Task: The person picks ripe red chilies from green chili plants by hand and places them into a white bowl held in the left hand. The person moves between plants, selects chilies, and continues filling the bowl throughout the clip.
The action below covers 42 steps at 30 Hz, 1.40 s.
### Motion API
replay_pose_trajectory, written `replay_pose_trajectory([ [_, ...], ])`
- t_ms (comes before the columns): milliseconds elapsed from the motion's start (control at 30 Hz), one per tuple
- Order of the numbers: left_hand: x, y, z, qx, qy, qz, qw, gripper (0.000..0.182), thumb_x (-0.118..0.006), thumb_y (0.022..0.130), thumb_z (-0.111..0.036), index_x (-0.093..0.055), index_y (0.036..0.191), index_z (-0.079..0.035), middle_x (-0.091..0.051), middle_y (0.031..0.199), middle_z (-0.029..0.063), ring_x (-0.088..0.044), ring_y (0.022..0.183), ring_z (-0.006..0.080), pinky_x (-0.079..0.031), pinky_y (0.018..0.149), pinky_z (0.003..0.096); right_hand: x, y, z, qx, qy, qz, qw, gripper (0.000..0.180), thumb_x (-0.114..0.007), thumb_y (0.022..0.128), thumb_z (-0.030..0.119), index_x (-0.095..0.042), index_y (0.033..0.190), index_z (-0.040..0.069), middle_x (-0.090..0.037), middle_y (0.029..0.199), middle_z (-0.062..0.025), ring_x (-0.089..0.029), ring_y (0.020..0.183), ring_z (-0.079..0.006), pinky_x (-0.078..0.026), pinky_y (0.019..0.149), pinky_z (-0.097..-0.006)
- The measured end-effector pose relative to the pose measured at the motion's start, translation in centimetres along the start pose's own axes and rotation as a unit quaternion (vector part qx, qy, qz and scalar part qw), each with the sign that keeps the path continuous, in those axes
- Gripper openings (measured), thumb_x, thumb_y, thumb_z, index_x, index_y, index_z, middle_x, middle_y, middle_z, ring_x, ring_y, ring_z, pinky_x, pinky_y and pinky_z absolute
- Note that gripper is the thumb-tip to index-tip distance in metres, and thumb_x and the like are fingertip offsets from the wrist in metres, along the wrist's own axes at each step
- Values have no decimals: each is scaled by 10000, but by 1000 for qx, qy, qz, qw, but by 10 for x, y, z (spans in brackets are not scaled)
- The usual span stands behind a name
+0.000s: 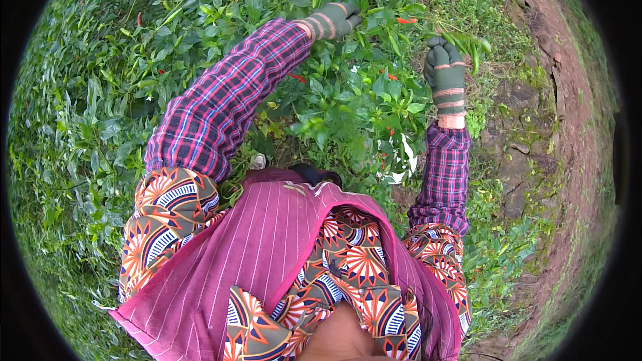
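Observation:
My left hand (335, 21), in a dark green glove with light bands, reaches into the leaves of a chili pepper plant (346, 90); its fingertips are partly among the leaves and I cannot tell whether they grip anything. To the right, my right hand (446, 72), gloved alike, is closed on a bunch of green chili peppers (469, 47) whose thin stems stick out past the fingers. A red chili pepper (406, 20) hangs between the two hands. Another red chili (298, 78) shows below my left forearm.
Dense chili plants (90, 125) cover the left side. A white thing, perhaps a bag (410, 155), lies partly hidden behind leaves, with red bits beside it. On the right, a mossy stone edge (519, 175) borders a reddish dirt path (577, 125).

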State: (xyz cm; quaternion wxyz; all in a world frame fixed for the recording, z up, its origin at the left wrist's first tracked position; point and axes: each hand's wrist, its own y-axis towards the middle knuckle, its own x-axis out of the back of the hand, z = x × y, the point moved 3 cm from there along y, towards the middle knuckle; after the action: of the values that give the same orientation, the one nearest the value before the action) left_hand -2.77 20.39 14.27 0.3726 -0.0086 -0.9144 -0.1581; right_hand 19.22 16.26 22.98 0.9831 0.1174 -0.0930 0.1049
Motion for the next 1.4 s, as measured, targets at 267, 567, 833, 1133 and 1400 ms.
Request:
replay_pose_trajectory([
  [267,-20,1,0,-26,22,14,999,348,-427,827,-337,-546,1012,-67,-583,890,153,-548,815,312,-429,723,391,-17,33,-39,40,-204,-41,977,274,-630,731,251,-567,865,20,-528,634,-12,-437,545,-67,-352,475,-230],
  [567,-10,-24,-23,-18,33,44,998,364,-406,824,-343,-497,1081,-102,-576,856,170,-539,774,332,-426,700,416,-17,61,-105,-227,73,-105,965,261,-686,676,266,-503,813,140,-471,548,4,-387,391,-135,-289,365,-287],
  [833,-10,-24,-5,5,-6,30,1000,269,-490,823,-237,-536,1025,-66,-579,838,150,-543,750,279,-427,658,362,-33,63,-86,-146,21,-53,988,384,-627,689,375,-586,881,46,-520,681,-41,-454,583,-146,-379,549,-291],
  [1133,-2,-28,13,17,38,6,999,284,-511,824,-225,-529,1037,-38,-592,860,145,-544,734,258,-423,647,344,-52,50,-68,-179,156,1,971,263,-619,706,297,-592,898,118,-583,823,-16,-498,630,-122,-403,521,-262],
  [1400,33,-49,2,20,-46,-24,998,398,-490,816,-381,-558,1022,-47,-603,871,127,-555,788,224,-422,694,333,-87,60,-88,-219,456,224,833,155,-541,779,204,-559,872,82,-562,712,-47,-464,511,-126,-349,432,-244],
])
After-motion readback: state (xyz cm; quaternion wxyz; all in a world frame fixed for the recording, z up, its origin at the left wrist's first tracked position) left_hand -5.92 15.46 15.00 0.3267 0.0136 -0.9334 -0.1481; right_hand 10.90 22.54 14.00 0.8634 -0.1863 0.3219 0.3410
